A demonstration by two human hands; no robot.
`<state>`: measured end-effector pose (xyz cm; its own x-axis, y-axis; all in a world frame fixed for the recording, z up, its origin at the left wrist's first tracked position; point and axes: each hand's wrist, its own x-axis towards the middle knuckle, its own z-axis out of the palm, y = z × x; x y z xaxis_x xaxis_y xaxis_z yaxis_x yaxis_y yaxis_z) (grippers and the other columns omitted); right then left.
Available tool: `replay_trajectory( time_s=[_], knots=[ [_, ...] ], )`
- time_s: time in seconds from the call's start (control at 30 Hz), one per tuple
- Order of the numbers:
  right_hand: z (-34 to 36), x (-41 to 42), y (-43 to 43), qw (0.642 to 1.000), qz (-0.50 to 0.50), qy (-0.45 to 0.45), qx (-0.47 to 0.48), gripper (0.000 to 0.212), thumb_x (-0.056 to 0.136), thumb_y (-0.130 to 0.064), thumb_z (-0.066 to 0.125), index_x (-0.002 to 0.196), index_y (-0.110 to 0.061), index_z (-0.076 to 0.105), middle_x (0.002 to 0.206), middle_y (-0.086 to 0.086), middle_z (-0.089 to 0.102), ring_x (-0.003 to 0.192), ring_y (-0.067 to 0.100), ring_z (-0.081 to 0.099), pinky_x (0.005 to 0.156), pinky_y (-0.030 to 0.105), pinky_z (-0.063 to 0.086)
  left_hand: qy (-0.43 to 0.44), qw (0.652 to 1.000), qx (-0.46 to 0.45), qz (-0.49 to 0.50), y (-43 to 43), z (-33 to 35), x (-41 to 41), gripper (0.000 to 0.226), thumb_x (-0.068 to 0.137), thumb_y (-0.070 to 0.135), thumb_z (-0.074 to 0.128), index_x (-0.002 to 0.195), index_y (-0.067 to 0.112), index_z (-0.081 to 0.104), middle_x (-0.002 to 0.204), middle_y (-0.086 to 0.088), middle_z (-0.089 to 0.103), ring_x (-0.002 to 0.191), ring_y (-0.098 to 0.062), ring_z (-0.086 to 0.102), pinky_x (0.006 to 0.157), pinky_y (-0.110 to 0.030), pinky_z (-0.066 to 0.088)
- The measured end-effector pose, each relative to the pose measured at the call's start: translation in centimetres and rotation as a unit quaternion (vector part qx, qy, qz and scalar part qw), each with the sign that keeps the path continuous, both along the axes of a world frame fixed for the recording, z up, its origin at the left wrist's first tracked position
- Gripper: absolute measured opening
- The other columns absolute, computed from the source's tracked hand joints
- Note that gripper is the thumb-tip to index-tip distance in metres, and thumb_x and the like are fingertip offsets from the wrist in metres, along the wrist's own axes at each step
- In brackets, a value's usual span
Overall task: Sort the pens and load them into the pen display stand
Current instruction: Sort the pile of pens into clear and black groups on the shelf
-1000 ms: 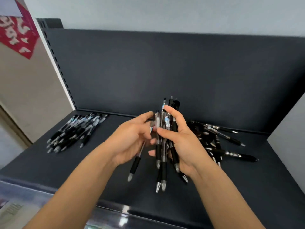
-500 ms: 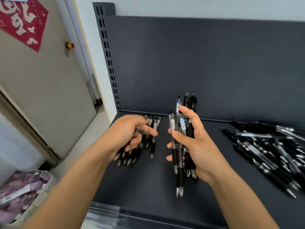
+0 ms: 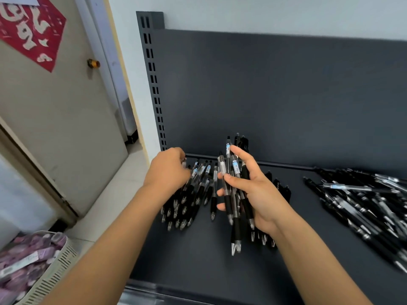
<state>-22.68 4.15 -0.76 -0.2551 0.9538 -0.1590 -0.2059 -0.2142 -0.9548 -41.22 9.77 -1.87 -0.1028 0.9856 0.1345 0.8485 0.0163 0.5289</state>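
Right hand (image 3: 257,194): bundle of pens (image 3: 236,230) gripped upright, tips down, above the middle of the shelf (image 3: 198,265). Thumb pressed across the barrels, fingers curled behind. Left hand (image 3: 169,170): held back-up over the row of pens (image 3: 196,194) laid near the shelf's left edge. Fingers bent down and hidden; it cannot be told whether anything is pinched. Heap of pens (image 3: 361,201) noted at the right edge. Slatted basket (image 3: 59,265) seen on the floor, left.

dark grey shelf (image 3: 209,271): neat pen row (image 3: 196,197) at left, loose pen pile (image 3: 356,201) at right.
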Motion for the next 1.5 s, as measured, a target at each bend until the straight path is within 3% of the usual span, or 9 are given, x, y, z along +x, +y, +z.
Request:
replay_trajectory(
  time_s=[0.23,0.33,0.5,0.67,0.73,0.83,1.0,1.33,1.5],
  knots=[
    [-0.6,-0.7,0.6,1.0,-0.003,0.013,-0.016,0.058,0.093,0.0,0.055,0.126,-0.048,0.052,0.11,0.016,0.064,0.07,0.022,0.066,0.059,0.038,0.057,-0.051,0.998,0.001,-0.024,-0.2,-0.3,-1.0,0.021,0.088,0.032,0.065,0.105,0.019,0.064,0.09,0.011,0.066,0.08,-0.007,0.058,0.065,-0.018,0.04],
    [-0.7,-1.0,0.8,1.0,0.004,0.016,-0.009,0.059,0.092,-0.001,0.056,0.126,-0.048,0.052,0.113,0.016,0.063,0.072,0.023,0.066,0.06,0.038,0.057,-0.161,0.985,0.019,-0.052,-1.0,0.2,-0.7,0.015,0.088,0.038,0.064,0.089,0.023,0.07,0.081,0.012,0.068,0.077,-0.005,0.062,0.066,-0.015,0.044],
    [-0.7,-2.1,1.0,0.999,0.037,0.013,0.02,0.059,0.093,-0.001,0.055,0.127,-0.049,0.05,0.103,0.007,0.066,0.076,0.024,0.065,0.064,0.043,0.058,-0.318,0.934,-0.094,-0.133,-2.2,1.2,0.8,0.023,0.085,0.038,0.068,0.08,0.017,0.075,0.066,0.012,0.067,0.054,0.002,0.053,0.054,-0.014,0.04],
    [-1.0,-2.1,1.5,0.994,0.02,-0.063,0.088,0.059,0.094,-0.005,0.056,0.126,-0.053,0.048,0.133,0.001,0.051,0.094,0.015,0.067,0.085,0.054,0.054,-0.384,0.922,-0.011,-0.053,-1.7,1.5,0.6,0.017,0.087,0.026,0.068,0.074,0.015,0.074,0.061,0.013,0.065,0.046,0.007,0.052,0.057,-0.014,0.04],
    [-1.1,-1.6,1.5,0.996,0.01,-0.05,0.069,0.059,0.093,-0.004,0.056,0.128,-0.05,0.048,0.121,0.01,0.057,0.086,0.017,0.067,0.075,0.047,0.059,-0.367,0.93,0.021,-0.005,-1.0,1.8,-0.4,0.021,0.085,0.029,0.071,0.073,0.011,0.073,0.065,0.007,0.069,0.055,0.005,0.058,0.067,-0.018,0.044],
    [-1.4,-1.0,1.4,0.999,0.006,-0.024,0.047,0.06,0.091,-0.002,0.058,0.13,-0.047,0.048,0.112,0.013,0.06,0.078,0.02,0.067,0.064,0.039,0.059,-0.197,0.98,-0.021,0.027,0.7,1.2,-1.5,0.029,0.077,0.043,0.076,0.073,0.014,0.074,0.075,-0.003,0.073,0.076,-0.015,0.068,0.08,-0.034,0.054],
    [-1.9,-0.9,1.6,0.999,0.003,-0.015,0.033,0.059,0.089,-0.004,0.061,0.129,-0.046,0.049,0.115,0.016,0.06,0.077,0.02,0.067,0.061,0.038,0.058,-0.039,0.997,-0.065,0.017,1.2,0.5,-0.4,0.034,0.072,0.058,0.074,0.072,0.023,0.071,0.068,0.009,0.067,0.074,-0.013,0.065,0.074,-0.036,0.056],
    [-2.2,-1.1,2.0,1.0,0.009,0.001,0.005,0.056,0.089,-0.004,0.062,0.128,-0.043,0.052,0.117,0.019,0.062,0.077,0.022,0.068,0.063,0.042,0.06,-0.136,0.989,0.015,-0.048,0.0,0.3,0.0,0.028,0.08,0.056,0.066,0.084,0.029,0.071,0.074,0.012,0.067,0.072,-0.002,0.062,0.067,-0.022,0.049],
    [-2.0,-1.0,1.6,0.999,0.038,0.026,0.025,0.053,0.091,-0.003,0.059,0.127,-0.042,0.053,0.101,0.001,0.071,0.081,0.025,0.069,0.062,0.041,0.059,-0.273,0.945,-0.098,-0.151,-0.8,1.8,2.2,0.026,0.08,0.043,0.073,0.089,0.019,0.075,0.071,0.007,0.072,0.063,0.003,0.064,0.066,-0.017,0.047]
  ],
)
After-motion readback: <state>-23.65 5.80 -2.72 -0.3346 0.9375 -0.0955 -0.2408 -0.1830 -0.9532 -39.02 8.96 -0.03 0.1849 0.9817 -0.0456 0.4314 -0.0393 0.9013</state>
